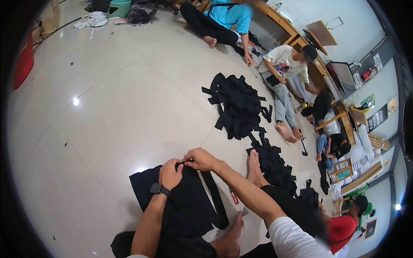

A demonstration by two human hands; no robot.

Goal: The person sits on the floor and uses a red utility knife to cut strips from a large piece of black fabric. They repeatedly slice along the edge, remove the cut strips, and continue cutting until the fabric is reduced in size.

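A black cloth piece (185,213) spreads over the floor and my lap, with a long black strap (211,193) running down its right side. At the top edge of the cloth, my left hand (171,173) is closed on the fabric, a dark watch on its wrist. Right beside it, my right hand (199,159) pinches the same edge near the strap's upper end. The fingertips of both hands nearly meet, and the fold between them is partly hidden. A small red-handled tool (233,196) lies on the floor by my right forearm.
A large heap of black fabric pieces (236,105) lies ahead, joining a second pile (275,165) beside my foot. Several people sit on the floor along the right, one in a white shirt (282,60). Wooden desks (279,19) line the wall. A red container (25,62) stands far left.
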